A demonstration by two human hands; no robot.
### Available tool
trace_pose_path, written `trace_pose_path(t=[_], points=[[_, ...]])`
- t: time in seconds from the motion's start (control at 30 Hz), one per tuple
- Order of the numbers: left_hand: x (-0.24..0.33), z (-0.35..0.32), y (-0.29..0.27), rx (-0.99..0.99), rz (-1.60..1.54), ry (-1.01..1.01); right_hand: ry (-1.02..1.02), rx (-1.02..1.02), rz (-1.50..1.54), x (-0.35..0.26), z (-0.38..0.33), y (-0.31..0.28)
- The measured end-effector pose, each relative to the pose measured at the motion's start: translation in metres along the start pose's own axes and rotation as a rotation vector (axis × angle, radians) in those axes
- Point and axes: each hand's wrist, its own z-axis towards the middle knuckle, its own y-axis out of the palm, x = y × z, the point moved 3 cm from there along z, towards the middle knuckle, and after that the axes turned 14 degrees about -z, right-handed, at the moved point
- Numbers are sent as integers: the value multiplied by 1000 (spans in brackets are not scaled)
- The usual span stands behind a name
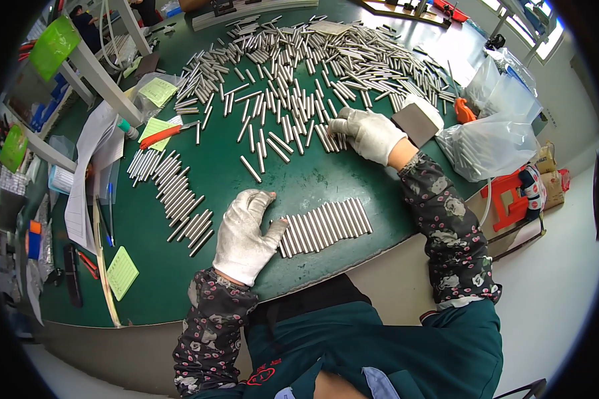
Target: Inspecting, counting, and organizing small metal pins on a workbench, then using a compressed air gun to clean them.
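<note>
My left hand (247,233), in a white glove, rests on the near part of the green table. Its thumb touches the left end of a neat side-by-side row of metal pins (326,226); thumb and fingers stand apart. Farther right, my gloved right hand (369,134) reaches to the near edge of a big loose heap of metal pins (293,86). Its fingers are curled closed on a few pins (327,138) there; the fingertips are partly hidden. To the left lies another slanting line of pins (176,193), spread in small groups.
A dark flat block (414,125) and clear plastic bags (489,143) are beside my right forearm. At left lie a red-handled cutter (160,136), yellow-green notes (122,272), papers (90,169) and a blue pen (110,213). White posts (103,73) rise at the left edge.
</note>
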Motion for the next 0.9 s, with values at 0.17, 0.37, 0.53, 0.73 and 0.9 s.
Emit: trace_pose_path(t=[0.17,0.37,0.53,0.73,0.9], points=[[1,1,0,0,0,12,1,-26,-104,-3,0,-1],[0,-1,-2,0,11,6,-52,-36,-127,-16,-8,-17],[1,0,0,-21,16,7,280,-181,-162,-10,-10,-11],[3,1,-1,-10,23,12,662,-89,-12,-2,-2,6],[2,1,-1,0,41,49,694,-167,-21,-20,7,-3]])
